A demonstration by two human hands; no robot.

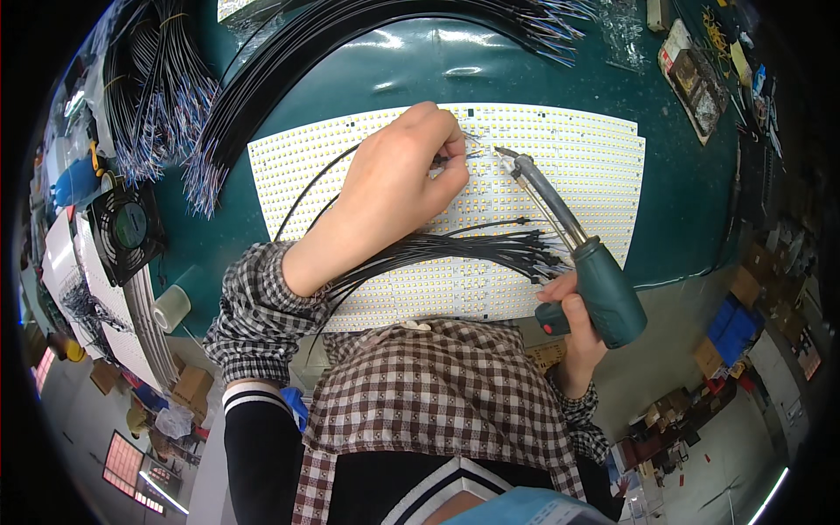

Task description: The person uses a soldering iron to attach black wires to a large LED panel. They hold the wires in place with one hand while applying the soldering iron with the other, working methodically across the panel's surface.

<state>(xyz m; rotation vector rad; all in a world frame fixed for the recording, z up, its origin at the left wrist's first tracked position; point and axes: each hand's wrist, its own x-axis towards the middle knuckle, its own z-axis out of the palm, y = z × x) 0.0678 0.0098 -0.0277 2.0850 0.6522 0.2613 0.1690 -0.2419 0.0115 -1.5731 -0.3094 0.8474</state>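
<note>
Your right hand (579,337) grips a green soldering gun (609,293) by the bench's (210,254) near edge. Loose black cables (455,249) lie across the near half of the white LED board (604,188), at that same edge. Your left hand (394,179), over the board, appears to pinch a black cable (331,164), fingertips partly hidden; gun tip close by. Cable bundle (289,57) curves along the far edge.

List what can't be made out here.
Head view, all:
Wires inside left grip: hidden by its curled fingers.
Soldering iron tip, contact with board: too small.
Black cables, left run: hidden by left sleeve.
Arched cable bundle: partly cut off by top edge.
</note>
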